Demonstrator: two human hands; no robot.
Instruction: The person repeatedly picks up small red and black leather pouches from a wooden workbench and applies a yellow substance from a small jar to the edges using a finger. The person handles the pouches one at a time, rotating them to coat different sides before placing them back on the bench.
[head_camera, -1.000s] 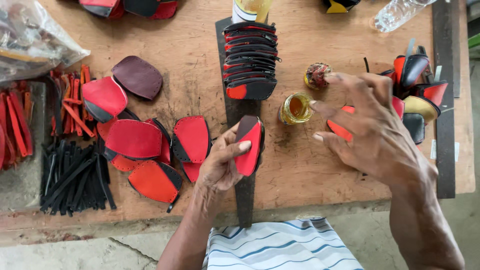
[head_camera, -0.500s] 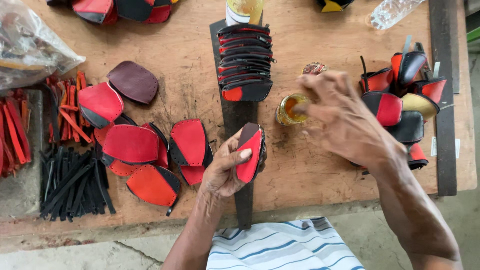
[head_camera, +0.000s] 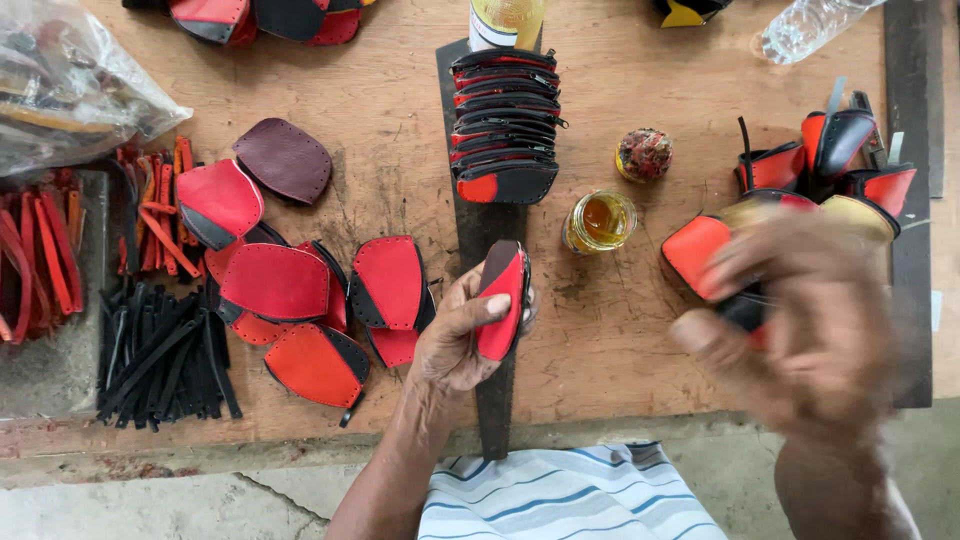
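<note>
Red-and-black leather piece (head_camera: 503, 297) gripped on edge in left hand (head_camera: 455, 340) above dark strip (head_camera: 492, 400) on surface (head_camera: 620, 340), thumb across its face for steadying, right hand (head_camera: 810, 320) near the right pile (head_camera: 830, 170), too blurred for telling its grasp.

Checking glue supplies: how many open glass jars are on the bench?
1: a small open glass jar of amber liquid stands right of the dark strip, below a round lid-like thing. The blurred right hand may hide others.
</note>
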